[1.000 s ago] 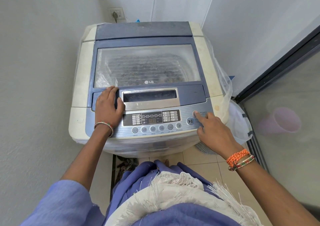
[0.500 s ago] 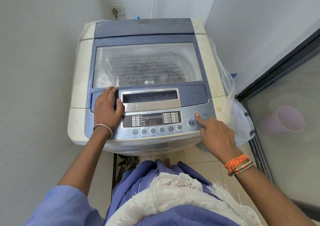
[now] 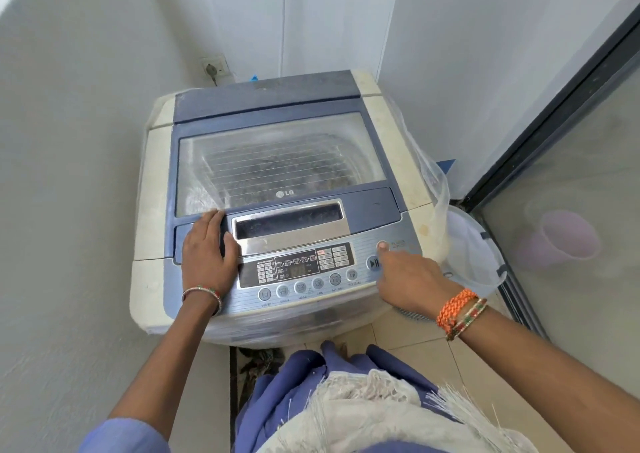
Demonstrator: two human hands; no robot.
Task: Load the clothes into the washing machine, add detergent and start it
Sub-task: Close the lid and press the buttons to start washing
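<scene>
1. Your washer (image 3: 277,182) stands in a corner, with a wall close on its left and another just behind it. Its clear lid (image 3: 280,161) is down.
2. Through the lid you can see the ribbed drum with a dark, mottled mass inside; the haze on the lid keeps you from telling what it is.
3. Your left hand (image 3: 207,248) lies flat on the lid's front left corner, fingers straight and together, thumb beside the silver handle (image 3: 289,225). It holds nothing.
4. Your right hand (image 3: 405,276) has its index finger stretched out with the tip on the round power button (image 3: 382,245) at the panel's (image 3: 298,269) right end. The other fingers are curled under and grip nothing.
5. The play/pause button (image 3: 373,263) sits just below and left of that fingertip, partly covered by your hand.
6. The panel's display shows lit icons and digits, too small to read.
7. A white mesh basket (image 3: 474,244) stands just right of the washer, touching a loose clear plastic sheet hanging off the washer's side; what it holds you cannot tell.
8. Behind the glass door (image 3: 571,210) on the right, a pink cup (image 3: 561,241) lies tipped on its side.
9. Open floor tile (image 3: 398,341) shows only in front of the washer, at your feet.
</scene>
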